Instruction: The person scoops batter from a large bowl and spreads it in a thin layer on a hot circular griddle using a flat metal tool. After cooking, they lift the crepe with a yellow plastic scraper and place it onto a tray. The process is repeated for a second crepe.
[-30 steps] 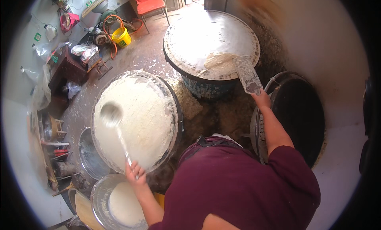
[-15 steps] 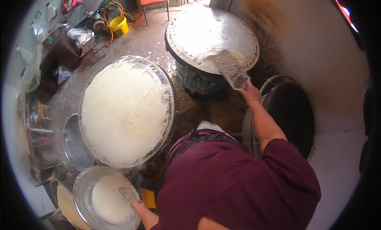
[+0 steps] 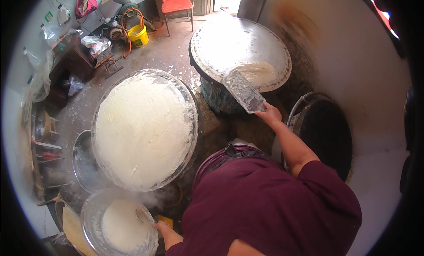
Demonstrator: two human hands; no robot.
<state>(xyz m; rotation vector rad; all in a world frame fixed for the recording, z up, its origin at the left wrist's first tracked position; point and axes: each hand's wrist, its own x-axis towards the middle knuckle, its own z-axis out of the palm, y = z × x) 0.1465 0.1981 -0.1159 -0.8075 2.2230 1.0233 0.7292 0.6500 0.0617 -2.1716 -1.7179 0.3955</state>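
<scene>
My right hand (image 3: 270, 114) grips a flat pale scraper (image 3: 243, 91) by its near end. Its far end rests against a patch of batter (image 3: 258, 73) on the far round griddle (image 3: 221, 43). My left hand (image 3: 162, 229) is at the rim of a metal bowl of white batter (image 3: 115, 227), closed on the short handle of a ladle (image 3: 142, 216) that lies in the bowl. The near round griddle (image 3: 143, 128) in front of me is covered edge to edge with a thin white layer of batter.
A dark round pan (image 3: 327, 136) stands at my right. An empty metal bowl (image 3: 83, 163) sits left of the near griddle. A yellow bucket (image 3: 138, 35), a red chair (image 3: 176, 1), bags and clutter line the back left. A pale wall rises at the right.
My left hand carried the ladle from over the near griddle back down into the batter bowl. The right hand pulled the scraper slightly nearer across the far griddle.
</scene>
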